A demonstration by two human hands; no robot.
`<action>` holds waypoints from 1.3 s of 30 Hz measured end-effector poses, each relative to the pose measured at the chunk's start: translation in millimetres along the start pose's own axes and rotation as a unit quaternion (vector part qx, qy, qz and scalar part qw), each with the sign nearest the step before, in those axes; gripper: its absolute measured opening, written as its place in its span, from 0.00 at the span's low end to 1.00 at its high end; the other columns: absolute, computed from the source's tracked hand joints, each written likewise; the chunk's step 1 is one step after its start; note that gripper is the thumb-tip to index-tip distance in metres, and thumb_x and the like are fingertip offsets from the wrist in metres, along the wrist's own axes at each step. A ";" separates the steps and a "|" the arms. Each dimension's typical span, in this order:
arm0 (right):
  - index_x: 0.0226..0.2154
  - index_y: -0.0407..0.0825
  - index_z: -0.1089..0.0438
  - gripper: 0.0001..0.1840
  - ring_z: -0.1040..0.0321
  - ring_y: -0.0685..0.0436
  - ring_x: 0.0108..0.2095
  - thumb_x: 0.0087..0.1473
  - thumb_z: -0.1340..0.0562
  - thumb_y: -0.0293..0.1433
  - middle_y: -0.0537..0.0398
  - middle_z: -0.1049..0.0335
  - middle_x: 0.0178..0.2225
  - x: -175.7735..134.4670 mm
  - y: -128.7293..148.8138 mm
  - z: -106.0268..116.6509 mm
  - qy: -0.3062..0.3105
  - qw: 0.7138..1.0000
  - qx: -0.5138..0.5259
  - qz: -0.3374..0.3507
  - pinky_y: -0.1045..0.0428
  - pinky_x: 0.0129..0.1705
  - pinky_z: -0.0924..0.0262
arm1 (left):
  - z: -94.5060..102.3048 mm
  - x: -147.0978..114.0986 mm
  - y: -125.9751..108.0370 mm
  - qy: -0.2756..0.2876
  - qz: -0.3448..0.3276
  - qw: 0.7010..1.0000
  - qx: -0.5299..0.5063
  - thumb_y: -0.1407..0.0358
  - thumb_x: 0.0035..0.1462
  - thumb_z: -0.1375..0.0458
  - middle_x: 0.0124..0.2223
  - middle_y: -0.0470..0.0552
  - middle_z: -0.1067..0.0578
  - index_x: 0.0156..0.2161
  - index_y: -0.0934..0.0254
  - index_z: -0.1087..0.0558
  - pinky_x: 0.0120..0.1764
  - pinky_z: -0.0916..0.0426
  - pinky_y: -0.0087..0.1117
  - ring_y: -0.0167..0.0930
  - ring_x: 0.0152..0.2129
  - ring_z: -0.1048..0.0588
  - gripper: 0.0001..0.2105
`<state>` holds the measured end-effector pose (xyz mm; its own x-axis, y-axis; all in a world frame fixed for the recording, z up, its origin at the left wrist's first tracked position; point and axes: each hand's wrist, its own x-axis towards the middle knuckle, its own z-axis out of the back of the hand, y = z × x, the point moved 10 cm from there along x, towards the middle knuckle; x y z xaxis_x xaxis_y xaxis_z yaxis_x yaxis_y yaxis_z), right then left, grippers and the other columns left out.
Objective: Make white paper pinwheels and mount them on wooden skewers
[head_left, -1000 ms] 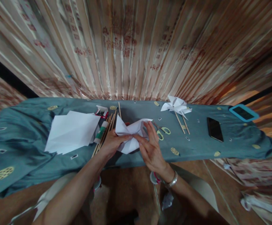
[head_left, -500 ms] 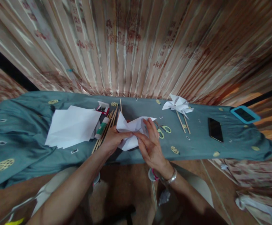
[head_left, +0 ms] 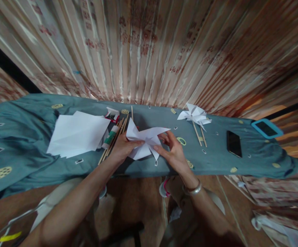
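Observation:
A white paper pinwheel (head_left: 144, 140), its blades folded in toward the centre, is held between both hands above the cloth. My left hand (head_left: 124, 145) grips its left side, the thumb lying on the paper near the middle. On the right side, my right hand (head_left: 173, 149) pinches a blade, thumb in front and fingers behind. Wooden sticks (head_left: 110, 150) lie just beyond my left hand, beside a green-and-white glue stick (head_left: 110, 137). Partly covered by my right hand is a pair of scissors, with a yellow-green handle loop (head_left: 181, 141) showing.
Stacked white paper sheets (head_left: 78, 133) lie at the left. A small open red-and-white box (head_left: 112, 115) sits behind the sticks. Finished pinwheels on sticks (head_left: 195, 116), a black phone (head_left: 234, 144) and a blue-framed device (head_left: 268, 128) occupy the right. A curtain (head_left: 144, 51) hangs behind the table.
My right hand has drawn back from the pinwheel's centre to its right edge, and the lower right blade now shows. My left thumb stays near the middle. The view has shifted slightly.

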<state>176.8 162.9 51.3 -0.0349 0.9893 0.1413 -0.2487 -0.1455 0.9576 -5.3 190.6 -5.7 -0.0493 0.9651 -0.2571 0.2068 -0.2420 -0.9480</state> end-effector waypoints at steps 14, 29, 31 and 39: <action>0.54 0.45 0.36 0.37 0.26 0.41 0.35 0.41 0.32 0.36 0.53 0.24 0.35 9.2 -16.4 -9.1 0.000 0.997 -0.043 -0.056 0.49 0.37 0.31 | -17.4 0.6 -3.6 0.063 -0.082 0.985 0.141 0.60 0.32 0.32 0.30 0.47 0.24 0.36 0.67 0.27 0.31 0.33 0.31 0.33 0.28 0.26 0.22; 0.55 0.49 0.38 0.34 0.28 0.43 0.30 0.44 0.34 0.35 0.53 0.23 0.36 5.1 -9.8 -9.1 -0.017 0.993 -0.109 -0.036 0.50 0.32 0.34 | -17.4 -1.8 -12.4 0.053 -0.104 0.972 0.203 0.63 0.34 0.34 0.29 0.45 0.24 0.34 0.65 0.27 0.32 0.33 0.31 0.34 0.29 0.26 0.17; 0.55 0.50 0.38 0.33 0.28 0.43 0.31 0.45 0.35 0.35 0.54 0.23 0.35 3.6 -9.0 -10.6 -0.017 0.993 -0.109 -0.040 0.50 0.32 0.34 | -17.6 -2.2 -13.4 0.053 -0.106 0.971 0.209 0.64 0.35 0.34 0.29 0.45 0.24 0.34 0.65 0.26 0.32 0.33 0.31 0.34 0.29 0.26 0.16; 0.48 0.48 0.32 0.28 0.27 0.42 0.33 0.41 0.34 0.34 0.53 0.23 0.35 6.4 -21.1 -14.3 -0.020 0.997 -0.039 -0.068 0.49 0.37 0.32 | -15.7 0.7 -4.0 0.066 -0.074 0.985 0.143 0.64 0.31 0.31 0.28 0.45 0.24 0.36 0.66 0.25 0.33 0.32 0.31 0.33 0.28 0.26 0.21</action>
<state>167.9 172.3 28.4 0.0434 0.9988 0.0227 -0.3235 -0.0074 0.9462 9.2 193.9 0.9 0.0741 0.9918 -0.1037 -0.0782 -0.0979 -0.9921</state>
